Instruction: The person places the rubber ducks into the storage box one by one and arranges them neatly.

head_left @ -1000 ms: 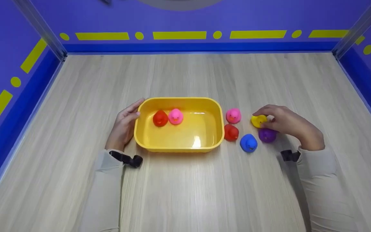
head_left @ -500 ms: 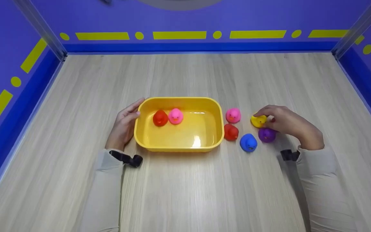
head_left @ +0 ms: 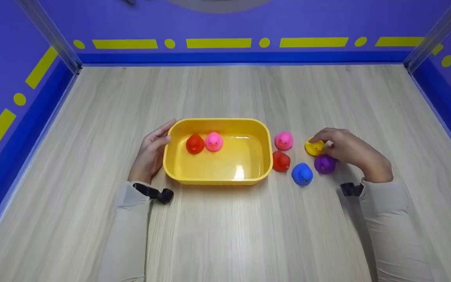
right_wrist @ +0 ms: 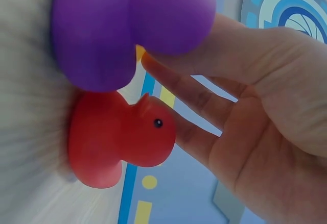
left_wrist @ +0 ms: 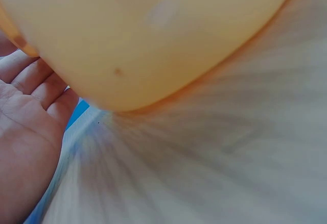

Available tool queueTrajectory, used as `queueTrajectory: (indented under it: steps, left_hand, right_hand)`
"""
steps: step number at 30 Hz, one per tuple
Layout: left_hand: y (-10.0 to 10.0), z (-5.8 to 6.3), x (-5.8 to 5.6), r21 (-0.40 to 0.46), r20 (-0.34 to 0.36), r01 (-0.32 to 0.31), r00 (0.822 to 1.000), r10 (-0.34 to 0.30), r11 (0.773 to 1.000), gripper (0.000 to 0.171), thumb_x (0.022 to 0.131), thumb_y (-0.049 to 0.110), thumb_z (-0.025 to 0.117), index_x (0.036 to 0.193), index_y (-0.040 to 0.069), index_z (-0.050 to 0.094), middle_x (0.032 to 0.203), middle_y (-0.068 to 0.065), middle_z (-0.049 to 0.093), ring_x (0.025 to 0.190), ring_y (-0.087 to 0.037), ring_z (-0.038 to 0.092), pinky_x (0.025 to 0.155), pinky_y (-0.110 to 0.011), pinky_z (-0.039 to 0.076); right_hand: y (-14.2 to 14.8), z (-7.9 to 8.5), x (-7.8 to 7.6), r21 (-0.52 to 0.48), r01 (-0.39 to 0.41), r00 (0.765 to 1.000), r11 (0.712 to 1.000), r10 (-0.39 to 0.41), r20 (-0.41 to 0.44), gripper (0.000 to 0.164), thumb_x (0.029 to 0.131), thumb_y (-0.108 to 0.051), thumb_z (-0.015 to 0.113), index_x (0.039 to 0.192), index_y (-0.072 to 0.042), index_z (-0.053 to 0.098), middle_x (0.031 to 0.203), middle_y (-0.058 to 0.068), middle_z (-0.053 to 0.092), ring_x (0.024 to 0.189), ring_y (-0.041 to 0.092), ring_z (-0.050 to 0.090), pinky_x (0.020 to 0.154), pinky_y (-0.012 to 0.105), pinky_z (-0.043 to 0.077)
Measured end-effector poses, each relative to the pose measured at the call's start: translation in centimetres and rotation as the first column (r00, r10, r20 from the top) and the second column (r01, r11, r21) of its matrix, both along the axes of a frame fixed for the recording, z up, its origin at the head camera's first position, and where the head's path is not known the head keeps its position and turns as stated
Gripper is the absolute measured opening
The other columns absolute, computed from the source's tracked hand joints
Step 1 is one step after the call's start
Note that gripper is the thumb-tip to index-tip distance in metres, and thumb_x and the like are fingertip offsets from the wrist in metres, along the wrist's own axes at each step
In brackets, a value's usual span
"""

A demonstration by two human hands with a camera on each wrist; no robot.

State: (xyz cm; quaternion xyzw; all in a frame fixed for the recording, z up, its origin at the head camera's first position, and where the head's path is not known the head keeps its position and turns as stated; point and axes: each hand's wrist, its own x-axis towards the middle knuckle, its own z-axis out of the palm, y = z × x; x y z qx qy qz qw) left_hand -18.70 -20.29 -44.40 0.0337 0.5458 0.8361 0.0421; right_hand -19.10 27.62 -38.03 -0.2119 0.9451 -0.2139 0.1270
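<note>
In the head view, my left hand [head_left: 151, 150] holds the left end of a yellow plastic tub [head_left: 217, 181], its thumb at the rim. The left wrist view shows its fingers [left_wrist: 38, 78] against the tub's outer side. Inside the tub sit a red rubber duck [head_left: 195, 144] and a pink one [head_left: 213, 141]. To the right, my right hand [head_left: 349, 149] has its index finger and thumb around a yellow rubber duck [head_left: 314, 146] on the table. A purple duck [head_left: 325, 164] sits just below that thumb. Another red duck [right_wrist: 120, 140], in the right wrist view, is mostly hidden under the hand from above.
Between tub and right hand stand a pink duck [head_left: 284, 140], a red duck [head_left: 281, 161] close to the tub's wall, and a blue duck [head_left: 302, 174]. Blue panels with yellow marks [head_left: 217, 43] border the wooden table [head_left: 225, 90] at the back and sides.
My right thumb has drawn back slightly across the yellow duck, leaving more of it visible, and a bit of red shows between the fingers. The left hand and tub stay put.
</note>
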Motion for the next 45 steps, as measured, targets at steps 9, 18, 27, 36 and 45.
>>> queueTrajectory:
  steps: [9, 18, 27, 36, 45]
  left_hand:
    - [0.0, -0.09, 0.0, 0.001, 0.007, 0.005, 1.0, -0.005, 1.0, 0.052, 0.092, -0.006, 0.042, 0.143, -0.01, 0.035, 0.135, -0.003, 0.056, 0.124, -0.011, 0.053, 0.104, -0.024, 0.045]
    - [0.0, 0.01, 0.01, 0.018, 0.006, 0.014, 1.0, -0.014, 1.0, 0.052, 0.092, -0.004, 0.043, 0.144, -0.009, 0.033, 0.146, -0.011, 0.048, 0.127, -0.01, 0.05, 0.106, -0.025, 0.043]
    - [-0.03, -0.18, -0.05, 0.017, -0.016, 0.014, 1.0, -0.013, 1.0, 0.053, 0.09, -0.007, 0.041, 0.143, -0.011, 0.033, 0.137, -0.006, 0.056, 0.125, -0.011, 0.051, 0.104, -0.024, 0.045]
    - [0.0, -0.01, 0.0, 0.022, -0.002, 0.014, 1.0, -0.014, 1.0, 0.052, 0.091, -0.005, 0.043, 0.143, -0.009, 0.035, 0.144, -0.011, 0.05, 0.13, -0.013, 0.048, 0.107, -0.026, 0.043]
    - [0.0, -0.16, -0.03, 0.028, -0.011, 0.011, 1.0, -0.01, 1.0, 0.052, 0.091, -0.006, 0.043, 0.142, -0.009, 0.035, 0.141, -0.01, 0.054, 0.128, -0.013, 0.05, 0.106, -0.026, 0.044]
  right_hand:
    - [0.05, 0.0, 0.14, -0.014, -0.01, 1.0, 1.0, 0.01, 0.0, 0.036, 0.084, 0.016, 0.055, 0.115, 0.002, 0.067, 0.12, 0.022, 0.063, 0.113, 0.04, 0.056, 0.097, 0.056, 0.047]
    - [-0.05, -0.14, 0.17, 0.001, 0.006, 1.0, 1.0, -0.007, 0.006, 0.036, 0.085, 0.014, 0.055, 0.116, 0.001, 0.066, 0.121, 0.021, 0.063, 0.115, 0.04, 0.056, 0.098, 0.055, 0.046]
    - [-0.2, 0.04, 0.24, 0.002, -0.021, 1.0, 1.0, 0.021, -0.019, 0.036, 0.084, 0.016, 0.055, 0.115, 0.002, 0.067, 0.119, 0.021, 0.064, 0.113, 0.039, 0.057, 0.097, 0.055, 0.048]
    - [-0.39, 0.07, 0.23, 0.023, 0.005, 1.0, 1.0, -0.005, -0.005, 0.036, 0.084, 0.015, 0.055, 0.116, 0.001, 0.067, 0.12, 0.02, 0.063, 0.116, 0.04, 0.056, 0.099, 0.055, 0.046]
    - [-0.51, 0.41, 0.22, 0.029, 0.031, 0.999, 0.999, -0.032, 0.027, 0.036, 0.087, 0.012, 0.055, 0.119, -0.001, 0.066, 0.124, 0.02, 0.062, 0.119, 0.04, 0.053, 0.1, 0.056, 0.044]
